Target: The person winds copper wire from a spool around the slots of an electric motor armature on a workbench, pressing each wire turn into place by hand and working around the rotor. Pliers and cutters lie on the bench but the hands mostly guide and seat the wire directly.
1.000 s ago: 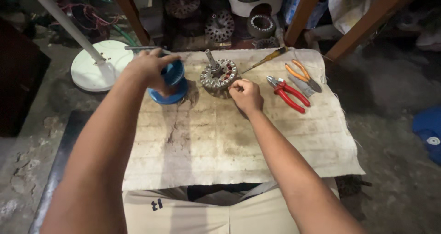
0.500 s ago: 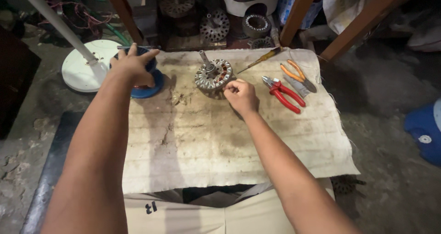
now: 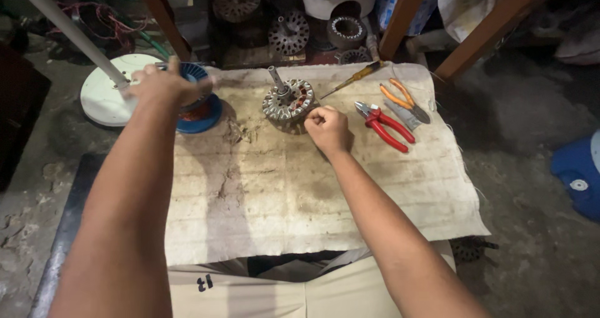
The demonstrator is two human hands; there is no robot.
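Worn beige cloth (image 3: 300, 193) is covering the bench, with grimy concrete floor around it. Left hand (image 3: 164, 84) is gripping a blue plastic spool of copper wire (image 3: 199, 102) at the cloth's far-left corner. Right hand (image 3: 328, 129) is sitting fisted, touching a grey metal motor stator (image 3: 287, 102).

A worn, stained cloth (image 3: 300, 193) covers a low work surface. Just right of the right hand lie red-handled pliers (image 3: 384, 123), and beside them orange-handled pliers (image 3: 403, 99). A yellow-handled screwdriver (image 3: 350, 80) lies beyond that hand, near the cloth's far edge. Just left of the left hand, a round white fan base (image 3: 109, 99) sits on the concrete floor (image 3: 531, 168), its white pole (image 3: 69, 30) slanting up and away. Beyond both hands, spare motor parts (image 3: 287, 34) crowd a dark shelf between wooden legs (image 3: 494, 30). Far right of the right hand lies a blue object (image 3: 578, 177).
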